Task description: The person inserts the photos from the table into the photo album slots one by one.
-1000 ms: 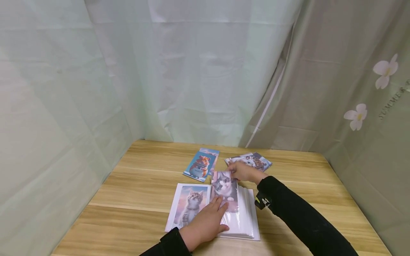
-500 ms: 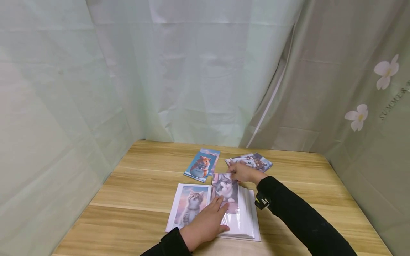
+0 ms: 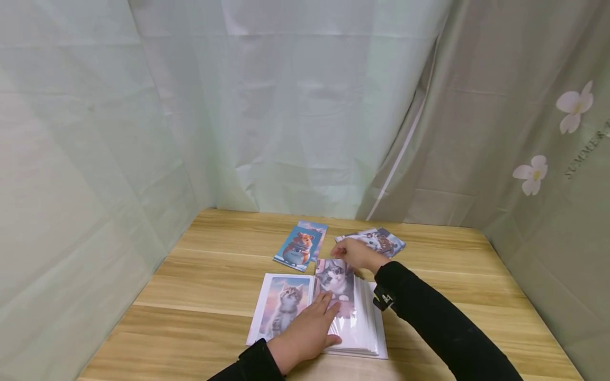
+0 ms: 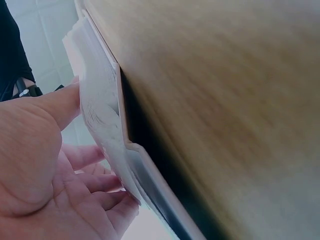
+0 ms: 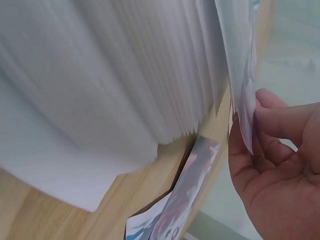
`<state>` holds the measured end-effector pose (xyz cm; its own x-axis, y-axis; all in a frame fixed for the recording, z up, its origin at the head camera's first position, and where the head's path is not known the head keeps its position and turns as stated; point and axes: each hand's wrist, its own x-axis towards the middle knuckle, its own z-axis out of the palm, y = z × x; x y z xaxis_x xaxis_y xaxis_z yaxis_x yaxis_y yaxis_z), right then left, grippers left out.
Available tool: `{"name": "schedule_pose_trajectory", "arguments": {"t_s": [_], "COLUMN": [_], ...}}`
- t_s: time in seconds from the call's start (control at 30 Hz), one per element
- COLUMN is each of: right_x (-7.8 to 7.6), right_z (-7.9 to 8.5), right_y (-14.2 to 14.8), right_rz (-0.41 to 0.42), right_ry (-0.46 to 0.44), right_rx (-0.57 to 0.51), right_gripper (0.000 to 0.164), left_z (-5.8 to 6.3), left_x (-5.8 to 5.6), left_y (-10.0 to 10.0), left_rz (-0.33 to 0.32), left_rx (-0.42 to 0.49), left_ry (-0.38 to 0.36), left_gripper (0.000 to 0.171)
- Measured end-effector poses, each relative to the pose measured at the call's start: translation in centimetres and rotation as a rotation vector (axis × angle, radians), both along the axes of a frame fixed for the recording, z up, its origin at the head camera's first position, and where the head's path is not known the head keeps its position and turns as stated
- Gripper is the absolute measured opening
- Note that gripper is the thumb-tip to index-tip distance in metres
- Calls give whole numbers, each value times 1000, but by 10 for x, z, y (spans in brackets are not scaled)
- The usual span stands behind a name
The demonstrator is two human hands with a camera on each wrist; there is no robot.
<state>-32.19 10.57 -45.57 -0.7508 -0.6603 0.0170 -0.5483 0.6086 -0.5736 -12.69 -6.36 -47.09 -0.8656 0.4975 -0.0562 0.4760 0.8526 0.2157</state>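
An open photo album (image 3: 254, 323) lies on the table, with a kitten picture (image 3: 287, 307) in its left page. On the right page, a grey-and-white cat card (image 3: 334, 280) sits partly inside the clear sleeve, its upper end sticking out past the top. My left hand (image 3: 307, 333) rests on the album with fingers spread over the sleeve and the card's lower part. At the card's top edge is my right hand (image 3: 357, 254). In the right wrist view, its thumb and fingers pinch the card (image 5: 247, 110) from both sides.
Behind the album lie a blue hamster card (image 3: 297, 247) overlapping another card, and a small pile of animal cards (image 3: 383, 241) to the right. The wooden table (image 3: 190, 296) meets pale curtains (image 3: 295, 132) at the back and sides.
The cat card has slid slightly down into the sleeve. My right hand has shifted a little left along its top edge. My left hand stays in place.
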Motion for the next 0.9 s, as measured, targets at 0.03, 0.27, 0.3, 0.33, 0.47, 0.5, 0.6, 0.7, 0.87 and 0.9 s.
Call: {"name": "schedule_pose_trajectory", "arguments": {"t_s": [0.03, 0.27, 0.3, 0.33, 0.47, 0.5, 0.6, 0.7, 0.87, 0.9], "right_x": [0, 5, 6, 6, 8, 8, 7, 5, 3, 3], "right_z": [0, 3, 4, 4, 5, 5, 4, 3, 1, 1], "right_y": [-1, -6, -6, -6, -7, -7, -7, -8, -7, -7], "right_rz": [4, 1, -2, -6, -37, -44, -62, -54, -24, -24], "right_ry": [0, -35, -44, -53, -71, -76, -93, -98, -111, -120], "right_rx": [5, 16, 9, 4, 11, 14, 17, 16, -5, -10], "right_gripper": [27, 33, 33, 33, 33, 32, 32, 32, 34, 34], "left_z": [0, -1, -1, -1, -1, -1, 0, 0, 1, 2], "left_x": [0, -1, -1, -1, -1, -1, -1, -1, -1, -1], "left_y": [0, 0, 0, 0, 0, 0, 0, -1, -2, -2], "left_rz": [0, -10, -12, -13, -12, -12, -9, -8, -6, -6], "left_rx": [-1, 11, 13, 15, 19, 20, 23, 24, 34, 38], "left_ry": [2, -6, -6, -6, -9, -9, -8, -2, -3, -2], "left_gripper": [74, 74, 74, 74, 75, 75, 75, 75, 74, 74]}}
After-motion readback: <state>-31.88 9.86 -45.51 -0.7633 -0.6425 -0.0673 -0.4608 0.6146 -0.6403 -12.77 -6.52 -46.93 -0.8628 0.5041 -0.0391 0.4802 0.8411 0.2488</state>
